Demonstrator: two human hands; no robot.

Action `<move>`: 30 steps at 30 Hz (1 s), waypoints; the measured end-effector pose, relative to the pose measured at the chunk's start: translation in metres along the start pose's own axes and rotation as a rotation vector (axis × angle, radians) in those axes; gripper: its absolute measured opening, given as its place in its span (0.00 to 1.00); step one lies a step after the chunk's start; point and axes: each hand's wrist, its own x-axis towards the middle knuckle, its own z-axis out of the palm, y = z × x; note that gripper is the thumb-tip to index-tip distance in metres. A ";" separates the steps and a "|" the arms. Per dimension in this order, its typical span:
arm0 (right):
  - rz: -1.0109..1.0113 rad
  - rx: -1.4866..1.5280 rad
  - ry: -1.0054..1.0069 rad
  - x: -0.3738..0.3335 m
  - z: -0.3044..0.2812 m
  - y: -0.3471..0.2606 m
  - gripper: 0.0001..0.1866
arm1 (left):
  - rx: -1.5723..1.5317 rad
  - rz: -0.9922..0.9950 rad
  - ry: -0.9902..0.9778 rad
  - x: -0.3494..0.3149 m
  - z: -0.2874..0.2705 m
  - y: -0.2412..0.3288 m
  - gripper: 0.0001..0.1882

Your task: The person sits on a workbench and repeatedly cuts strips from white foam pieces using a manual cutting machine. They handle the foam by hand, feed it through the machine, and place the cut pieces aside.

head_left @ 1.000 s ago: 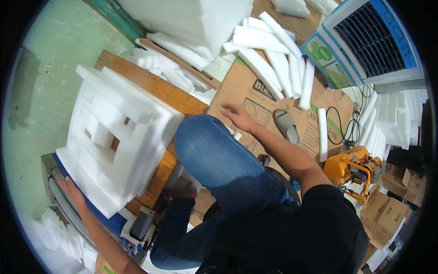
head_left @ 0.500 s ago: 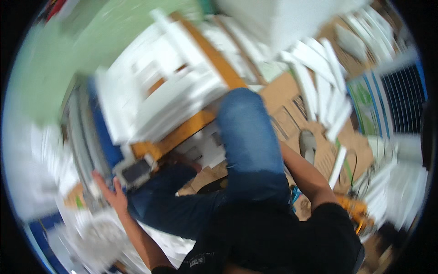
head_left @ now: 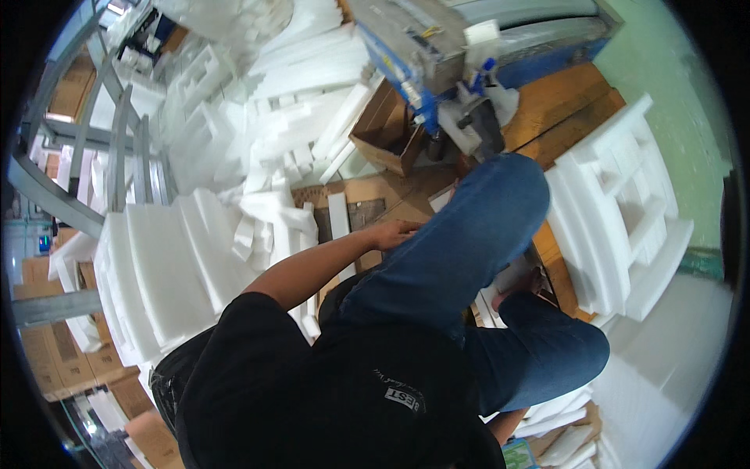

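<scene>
My left hand (head_left: 393, 234) lies against the side of my left thigh (head_left: 461, 242), its fingers stretched out and partly hidden by the jeans. It holds nothing that I can see. Of my right arm only a bit of forearm (head_left: 508, 423) shows below my right leg; the hand itself is hidden. To the right of my knees, a stack of white foam pieces with cutouts (head_left: 601, 211) rests by a wooden bench (head_left: 574, 102). Beyond my left knee stands a blue and grey machine (head_left: 418, 51).
An open cardboard box (head_left: 387, 129) sits beside the machine. White foam strips and scraps (head_left: 305, 86) cover the floor ahead and left. Thick foam sheets (head_left: 168, 266) stand at my left, near a grey metal frame (head_left: 121, 148). Cartons (head_left: 58, 352) are stacked behind it.
My view has swung left, so the foam stack and bench now appear on the right. My left hand, earlier spread beside the machine, now lies against my left thigh.
</scene>
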 end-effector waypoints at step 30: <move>0.180 -0.377 -0.165 0.025 -0.106 -0.033 0.22 | 0.966 -1.006 -0.098 -0.189 -0.199 -0.182 0.23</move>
